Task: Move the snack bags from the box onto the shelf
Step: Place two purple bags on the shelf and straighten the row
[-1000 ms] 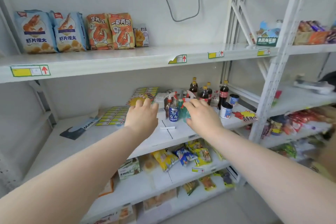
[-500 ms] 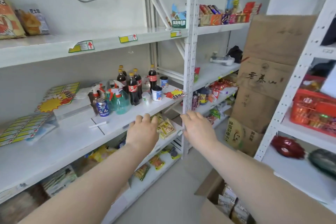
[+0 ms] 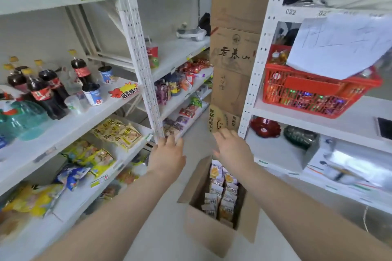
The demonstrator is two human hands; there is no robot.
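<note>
Down on the floor, inside an open cardboard box [image 3: 207,237]: small white-and-orange snack bags [image 3: 221,193], upright in two rows. Above, left hand [image 3: 167,154] and right hand [image 3: 233,148] apart, fingers relaxed, empty.

Left hand [image 3: 167,155] and blurred right hand [image 3: 233,148] outstretched, seemingly relaxed, holding nothing.

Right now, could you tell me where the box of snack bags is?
In the head view, the cardboard box sits on the floor, lower centre, below the right hand and right of the stocked shelves.
</note>
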